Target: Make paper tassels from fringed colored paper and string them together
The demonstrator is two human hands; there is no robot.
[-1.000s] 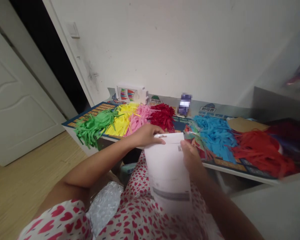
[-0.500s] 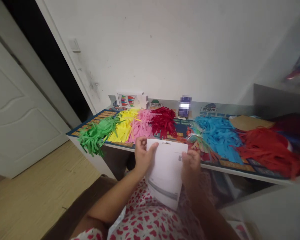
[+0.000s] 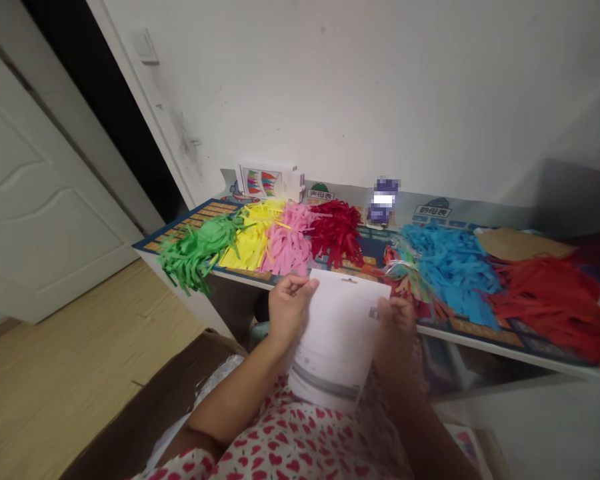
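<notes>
Between my hands is a white printed card packet [image 3: 337, 333] with a hang slot at its top edge and a grey band low down. My left hand [image 3: 293, 307] pinches its upper left edge, thumb on the front. At the upper right edge my right hand [image 3: 396, 327] grips it, slightly blurred. Just beyond the packet, tassel bundles lie along the desk: green [image 3: 197, 250], yellow [image 3: 253, 240], pink [image 3: 291, 240] and dark red [image 3: 336, 233]. To the right are a mixed-colour bundle [image 3: 413, 273], a blue bundle [image 3: 450, 267] and a red bundle [image 3: 563, 300].
A stack of white printed packets [image 3: 267, 182] leans against the wall behind the yellow tassels. A pixelated upright object [image 3: 383, 201] stands at the back. Brown paper [image 3: 527, 242] lies behind the red bundle. A brown cardboard box [image 3: 145, 407] is at my left, beside the floor.
The view has shifted slightly, so the desk sits a little higher and further right. Both hands still hold the white packet, which has tilted slightly.
</notes>
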